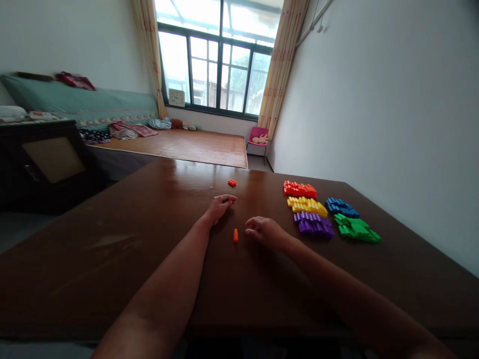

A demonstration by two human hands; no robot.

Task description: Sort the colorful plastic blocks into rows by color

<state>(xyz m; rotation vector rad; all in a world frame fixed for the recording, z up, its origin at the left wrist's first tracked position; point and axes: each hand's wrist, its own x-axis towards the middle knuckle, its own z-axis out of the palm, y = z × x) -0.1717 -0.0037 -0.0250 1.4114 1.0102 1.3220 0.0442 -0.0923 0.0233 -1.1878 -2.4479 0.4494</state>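
Observation:
A small orange plastic piece [235, 235] lies lengthwise on the brown table [149, 239], between my forearms. My right hand [265, 232] hovers just to its right, fingers loosely curved with a gap between thumb and fingertips, and I see nothing in it. Farther forward and a little left, my left hand [220, 207] rests low over the table with its fingers stretched to the right; no object shows in it. Beyond its fingertips lies another orange plastic bit [232, 183], apart from the hand. Whether that is one piece or two is too small to tell.
On the right of the table, similar pieces are grouped by colour: red-orange [299, 189], yellow [307, 205], purple [314, 224], blue [342, 207] and green [357, 228]. Past the table's far edge are a bed [202, 144], a pink chair [259, 136] and a dark cabinet [45, 159].

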